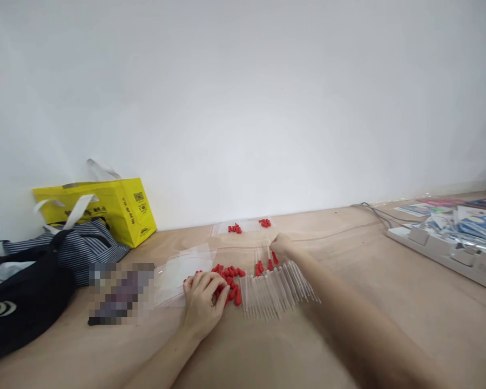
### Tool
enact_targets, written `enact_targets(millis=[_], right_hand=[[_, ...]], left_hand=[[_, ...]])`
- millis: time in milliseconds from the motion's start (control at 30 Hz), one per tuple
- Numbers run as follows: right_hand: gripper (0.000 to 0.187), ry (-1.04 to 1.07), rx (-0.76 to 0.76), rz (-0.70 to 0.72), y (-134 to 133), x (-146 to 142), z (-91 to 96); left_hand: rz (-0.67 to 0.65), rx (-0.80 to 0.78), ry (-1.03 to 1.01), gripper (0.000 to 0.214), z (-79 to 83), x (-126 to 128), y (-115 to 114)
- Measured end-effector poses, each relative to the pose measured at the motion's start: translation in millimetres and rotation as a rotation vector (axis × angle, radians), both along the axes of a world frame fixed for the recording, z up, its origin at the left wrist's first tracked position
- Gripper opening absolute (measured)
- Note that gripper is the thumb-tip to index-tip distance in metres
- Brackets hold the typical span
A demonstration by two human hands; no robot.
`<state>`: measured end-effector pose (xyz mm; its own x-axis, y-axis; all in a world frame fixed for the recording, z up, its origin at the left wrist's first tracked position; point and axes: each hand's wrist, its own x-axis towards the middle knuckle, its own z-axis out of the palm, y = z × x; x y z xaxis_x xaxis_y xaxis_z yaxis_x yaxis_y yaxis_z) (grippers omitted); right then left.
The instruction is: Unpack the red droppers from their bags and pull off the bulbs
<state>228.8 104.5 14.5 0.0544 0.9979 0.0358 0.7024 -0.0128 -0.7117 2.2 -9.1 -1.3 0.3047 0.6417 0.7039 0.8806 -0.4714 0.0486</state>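
Note:
My left hand (203, 302) rests over the left side of a pile of red rubber bulbs (229, 278). Its fingers are bent and its thumb stands apart; bulbs under the palm are hidden. Farther out, my right hand (281, 246) is closed at the glass end of a dropper (274, 257) whose red bulb points toward me. Its fingertips are partly hidden. Two or three more red-bulbed droppers (260, 266) lie beside it. Nearer to me, a row of bare clear glass tubes (273, 292) spreads side by side, right of the bulb pile.
A clear bag with red-bulbed pieces (245, 227) lies by the wall. Clear plastic bags (182, 273) lie left of the pile. Farther left are a yellow bag (135, 210), a striped bag (81, 246) and a black cap (28, 302). A power strip (445, 256) with cables stands right.

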Motion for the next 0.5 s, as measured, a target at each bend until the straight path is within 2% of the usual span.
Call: enact_targets(millis=[100,200,267,367,433,500], right_hand=[[0.030,0.110,-0.081,0.033,-15.8,13.5,11.4],[0.021,0.226,-0.038,0.085,-42.1,22.8,21.0],[0.021,0.303,0.024,0.123,-65.7,25.1,21.1],[0.016,0.416,0.132,0.183,-103.5,22.8,7.1],[0.019,0.656,0.254,0.326,-124.1,17.9,-8.1],[0.024,0.794,0.233,0.370,-137.7,10.8,-22.2]], left_hand=[[-0.011,-0.005,0.004,0.015,-0.9,1.6,0.1],[-0.034,0.002,-0.001,0.015,-1.3,5.5,-3.8],[-0.080,0.001,0.000,0.014,-1.1,9.4,-8.7],[-0.170,-0.031,0.028,0.013,-1.3,16.9,-17.4],[-0.217,-0.065,0.051,0.016,-2.5,22.9,-22.8],[-0.263,-0.092,0.067,0.022,-4.8,29.7,-27.4]])
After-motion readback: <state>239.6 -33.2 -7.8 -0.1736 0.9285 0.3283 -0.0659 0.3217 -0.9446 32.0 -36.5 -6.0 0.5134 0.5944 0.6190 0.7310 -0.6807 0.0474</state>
